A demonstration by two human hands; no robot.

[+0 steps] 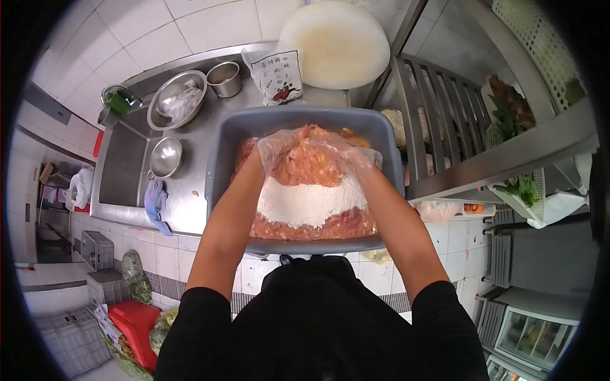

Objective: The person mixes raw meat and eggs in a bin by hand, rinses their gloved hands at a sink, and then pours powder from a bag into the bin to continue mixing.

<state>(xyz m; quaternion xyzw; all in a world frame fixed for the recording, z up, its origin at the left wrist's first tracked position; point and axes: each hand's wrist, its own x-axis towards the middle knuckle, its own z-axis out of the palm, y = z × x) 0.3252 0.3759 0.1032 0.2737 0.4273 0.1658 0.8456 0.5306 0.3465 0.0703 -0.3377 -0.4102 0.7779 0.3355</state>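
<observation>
A large grey plastic tub (305,117) holds raw, pinkish-orange meat pieces (307,160). White powder (305,202) lies across the middle of the meat, nearer to me. My left hand (277,150), in a clear plastic glove, is in the meat on the left, its fingers curled into the pieces. On the right, my right hand (358,157), gloved the same way, grips the heap from the other side. Meat is mounded between the two hands, at the far edge of the powder. Most of my fingertips are hidden in it.
Behind the tub stand a printed white bag (276,76) and a round cutting board (335,44). To the left are a metal pot (223,79), a large bowl (177,100), a small bowl (166,157), a blue cloth (156,206) and the sink (124,165). A metal rack (445,114) rises close on the right.
</observation>
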